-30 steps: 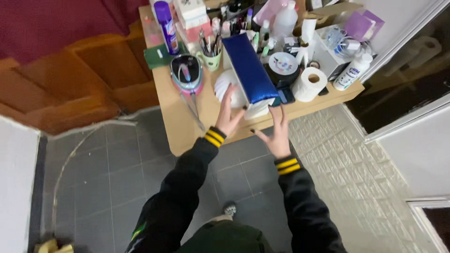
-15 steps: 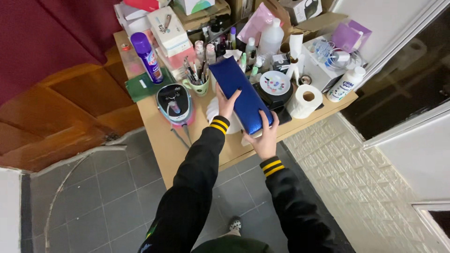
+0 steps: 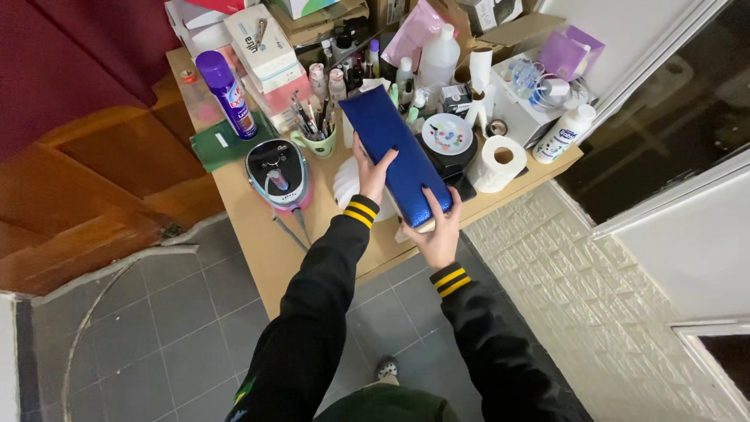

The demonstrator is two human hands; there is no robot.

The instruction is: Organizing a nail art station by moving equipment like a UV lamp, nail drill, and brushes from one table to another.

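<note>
From the head camera, looking straight down, both arms in black sleeves with yellow-striped cuffs reach forward to a crowded wooden table [image 3: 258, 242]. Between the hands is a long blue box [image 3: 394, 152] with a glittery surface, lying slantwise over the table's near middle, its far end pointing up toward the bottles and its near end close to the table's front edge.

The left hand [image 3: 373, 169] is stretched out with the wrist bent slightly, palm against the box's left long side, fingers curled over the top edge and the thumb spread apart. It grips the box at about mid-length. The right hand [image 3: 437, 234] comes in from below, fingers wrapped up around the box's near end, the thumb lying on the blue top. Both hands are closed on the box; whether it rests on the table or is lifted clear cannot be told.

Just left of the left hand sits a round blue and pink device [image 3: 277, 173] with a cord trailing toward the table edge. Behind it stands a green mug full of brushes [image 3: 316, 133], and further left a purple spray can [image 3: 226, 92]. To the right of the box lie a small round paint palette [image 3: 447, 134] and a roll of toilet paper [image 3: 500, 162], with a white bottle [image 3: 566, 133] near the table's right corner. Grey floor tiles [image 3: 156, 328] lie below.
</note>
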